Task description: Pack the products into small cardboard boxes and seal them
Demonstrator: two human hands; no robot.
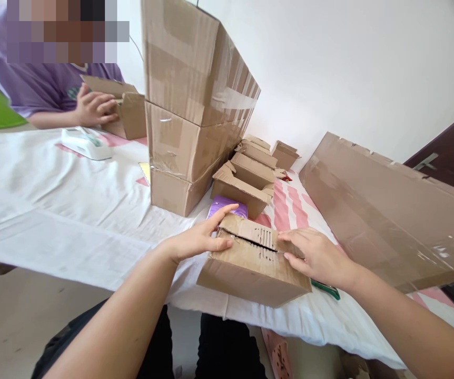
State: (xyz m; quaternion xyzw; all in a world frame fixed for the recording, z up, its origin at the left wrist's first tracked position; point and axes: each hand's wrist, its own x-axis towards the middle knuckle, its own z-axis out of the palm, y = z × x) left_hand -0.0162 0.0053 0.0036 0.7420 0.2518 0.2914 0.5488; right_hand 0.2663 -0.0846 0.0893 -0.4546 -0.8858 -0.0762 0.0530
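A small cardboard box (pixel 256 284) sits near the front edge of the cloth-covered table, its two top flaps folded in and a narrow dark gap running between them. My left hand (pixel 195 239) grips its left end, thumb on the top and index finger stretched along the far corner; the other fingers are hidden. At the right end, my right hand (pixel 319 258) holds the box with thumb and fingers over the flap edges. Behind the box lies a purple packet (pixel 230 205). A green-edged object (pixel 329 290), partly hidden, is beside the box under my right wrist.
Stacked taped cartons (pixel 171 150) rise ahead on the left. Open small boxes (pixel 246 184) line up beside them. A large cardboard panel (pixel 385 210) stands at right. Across the table, a person in a purple shirt (pixel 49 89) handles another box (pixel 132 113) near a white tape dispenser (pixel 87 143).
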